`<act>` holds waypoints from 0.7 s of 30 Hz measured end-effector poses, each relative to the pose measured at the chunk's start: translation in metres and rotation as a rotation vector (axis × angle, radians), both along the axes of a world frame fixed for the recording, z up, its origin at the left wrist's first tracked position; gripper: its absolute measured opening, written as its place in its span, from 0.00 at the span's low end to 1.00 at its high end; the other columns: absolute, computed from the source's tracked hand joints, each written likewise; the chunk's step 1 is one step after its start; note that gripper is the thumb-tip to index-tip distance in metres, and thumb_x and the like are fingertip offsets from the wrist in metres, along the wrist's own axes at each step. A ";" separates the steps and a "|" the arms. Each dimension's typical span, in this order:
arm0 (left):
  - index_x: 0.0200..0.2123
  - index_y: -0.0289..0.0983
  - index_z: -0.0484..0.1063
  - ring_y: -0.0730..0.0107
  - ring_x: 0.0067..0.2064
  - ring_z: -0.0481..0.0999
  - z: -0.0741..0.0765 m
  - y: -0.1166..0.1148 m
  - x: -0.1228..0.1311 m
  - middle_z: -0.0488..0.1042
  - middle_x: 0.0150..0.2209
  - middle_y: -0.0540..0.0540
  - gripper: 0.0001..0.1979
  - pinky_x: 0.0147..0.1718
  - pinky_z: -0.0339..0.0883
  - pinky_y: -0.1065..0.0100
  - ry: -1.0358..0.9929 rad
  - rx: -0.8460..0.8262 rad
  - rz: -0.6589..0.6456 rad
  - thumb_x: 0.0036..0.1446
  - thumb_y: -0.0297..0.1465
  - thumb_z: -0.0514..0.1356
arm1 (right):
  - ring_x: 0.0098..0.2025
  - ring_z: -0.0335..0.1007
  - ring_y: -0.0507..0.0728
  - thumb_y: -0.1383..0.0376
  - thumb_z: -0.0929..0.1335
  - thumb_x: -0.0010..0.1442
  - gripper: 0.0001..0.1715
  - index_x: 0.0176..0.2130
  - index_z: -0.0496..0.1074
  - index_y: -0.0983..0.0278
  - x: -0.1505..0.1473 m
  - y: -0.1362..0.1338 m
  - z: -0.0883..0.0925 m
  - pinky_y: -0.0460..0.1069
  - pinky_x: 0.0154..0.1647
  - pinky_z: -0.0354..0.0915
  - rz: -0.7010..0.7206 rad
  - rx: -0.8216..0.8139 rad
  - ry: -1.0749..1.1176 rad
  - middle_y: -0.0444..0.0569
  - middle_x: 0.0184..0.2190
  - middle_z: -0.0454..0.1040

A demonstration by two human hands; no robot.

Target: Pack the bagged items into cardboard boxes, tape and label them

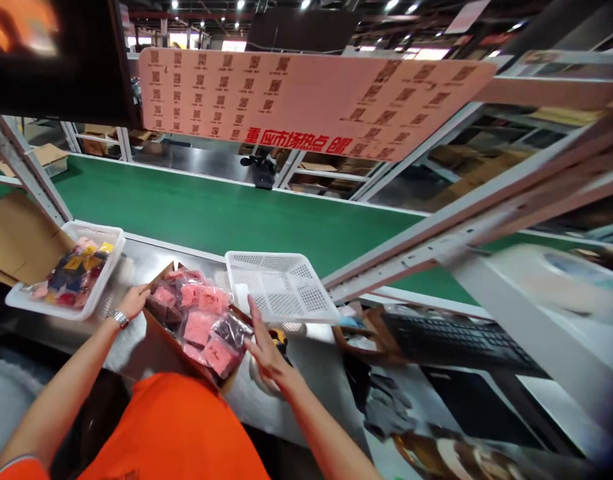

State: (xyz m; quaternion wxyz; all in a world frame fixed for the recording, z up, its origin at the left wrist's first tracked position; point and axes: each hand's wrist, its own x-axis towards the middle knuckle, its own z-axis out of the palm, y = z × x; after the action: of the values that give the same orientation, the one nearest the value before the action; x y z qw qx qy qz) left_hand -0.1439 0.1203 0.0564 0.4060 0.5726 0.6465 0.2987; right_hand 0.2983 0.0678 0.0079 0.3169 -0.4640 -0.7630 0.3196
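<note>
A cardboard box [174,340] filled with clear plastic bags [200,327] of pink items stands on the metal bench right in front of me. A few bags toward its right side look dark. At the box's upper left corner, my left hand [133,303], with a metal watch on the wrist, is closed on the cardboard edge. My right hand [265,350] lies along the opposite side with its fingers stretched out, touching the box or the bags at its edge. Behind that hand, a roll of tape [261,377] is partly hidden.
An unfilled white perforated basket [281,283] sits beyond the box. To the left, another white basket [114,243] holds bagged coloured items beside a cardboard flap [21,233]. A green conveyor belt [211,210] runs behind. A keyboard [456,337] and slanted metal post [411,257] are on the right.
</note>
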 end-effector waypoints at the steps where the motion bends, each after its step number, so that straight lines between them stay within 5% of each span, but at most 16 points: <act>1: 0.41 0.34 0.85 0.43 0.51 0.85 -0.001 0.000 0.000 0.89 0.45 0.37 0.20 0.57 0.76 0.51 0.002 0.001 -0.005 0.62 0.39 0.57 | 0.88 0.40 0.69 0.46 0.61 0.75 0.52 0.86 0.44 0.59 -0.006 0.002 0.002 0.75 0.85 0.43 -0.039 0.033 -0.036 0.61 0.86 0.48; 5: 0.48 0.32 0.86 0.45 0.54 0.85 -0.007 -0.001 0.003 0.90 0.50 0.37 0.22 0.60 0.76 0.52 -0.021 0.011 -0.020 0.64 0.36 0.55 | 0.88 0.22 0.73 0.55 0.59 0.76 0.53 0.87 0.31 0.57 -0.028 0.021 0.023 0.82 0.83 0.30 -0.101 0.211 -0.176 0.57 0.88 0.38; 8: 0.54 0.31 0.86 0.46 0.58 0.85 -0.016 0.000 0.005 0.89 0.55 0.35 0.24 0.63 0.74 0.52 -0.058 0.025 -0.033 0.66 0.34 0.55 | 0.88 0.27 0.75 0.51 0.63 0.76 0.58 0.87 0.27 0.57 -0.055 0.033 0.048 0.79 0.84 0.40 0.073 0.207 -0.243 0.60 0.88 0.33; 10: 0.58 0.31 0.85 0.46 0.60 0.85 -0.021 0.001 0.006 0.88 0.58 0.35 0.25 0.65 0.73 0.53 -0.079 0.032 -0.040 0.66 0.33 0.55 | 0.88 0.29 0.76 0.43 0.70 0.72 0.66 0.87 0.32 0.58 -0.081 0.043 0.065 0.75 0.84 0.46 0.195 0.204 -0.298 0.64 0.88 0.29; 13: 0.60 0.32 0.85 0.45 0.61 0.85 -0.028 0.003 0.007 0.87 0.59 0.35 0.25 0.66 0.73 0.53 -0.093 0.034 -0.053 0.67 0.31 0.56 | 0.88 0.31 0.78 0.37 0.78 0.63 0.67 0.85 0.52 0.56 -0.124 0.058 0.077 0.76 0.84 0.46 0.352 0.283 -0.425 0.63 0.88 0.33; 16: 0.64 0.32 0.83 0.46 0.62 0.85 -0.030 0.003 0.009 0.87 0.60 0.36 0.27 0.67 0.74 0.53 -0.118 0.059 -0.086 0.68 0.30 0.55 | 0.86 0.43 0.77 0.39 0.78 0.64 0.56 0.80 0.65 0.55 -0.155 0.070 0.069 0.77 0.83 0.47 0.510 0.300 -0.554 0.64 0.86 0.46; 21: 0.67 0.37 0.82 0.55 0.66 0.83 -0.031 -0.003 0.017 0.85 0.65 0.41 0.27 0.70 0.73 0.58 -0.124 0.130 -0.125 0.71 0.29 0.53 | 0.81 0.52 0.79 0.45 0.77 0.64 0.51 0.77 0.70 0.60 -0.173 0.075 0.025 0.77 0.81 0.52 0.605 0.140 -0.670 0.67 0.81 0.59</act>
State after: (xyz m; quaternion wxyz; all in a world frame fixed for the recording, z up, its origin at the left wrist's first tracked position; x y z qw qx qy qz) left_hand -0.1271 0.1173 0.0257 0.4251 0.6173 0.5626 0.3489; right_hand 0.1253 0.1432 0.0325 -0.0246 -0.2753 -0.9445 0.1776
